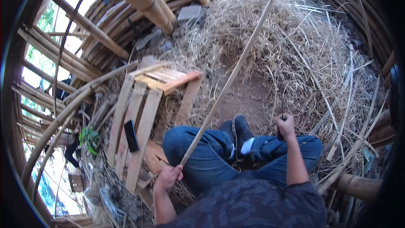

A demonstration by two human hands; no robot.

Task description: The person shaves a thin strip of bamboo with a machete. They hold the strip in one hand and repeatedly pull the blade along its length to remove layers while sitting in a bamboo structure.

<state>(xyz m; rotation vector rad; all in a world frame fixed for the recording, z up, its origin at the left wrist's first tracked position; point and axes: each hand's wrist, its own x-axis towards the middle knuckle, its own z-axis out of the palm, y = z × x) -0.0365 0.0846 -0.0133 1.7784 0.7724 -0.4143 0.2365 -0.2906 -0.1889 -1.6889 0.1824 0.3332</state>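
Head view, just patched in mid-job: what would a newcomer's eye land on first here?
Probably the long bamboo strip, running diagonally from the left hand at the lower centre up over the big heap of dry shavings at the upper right. The right hand is closed on a dark handle above the crossed knees in blue jeans. On the left, a black phone lies on a tilted wooden pallet.

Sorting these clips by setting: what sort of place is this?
Probably an outdoor bamboo-working spot: stacked bamboo poles, a heap of dry shavings on bare earth, and a long bamboo strip in the left hand.
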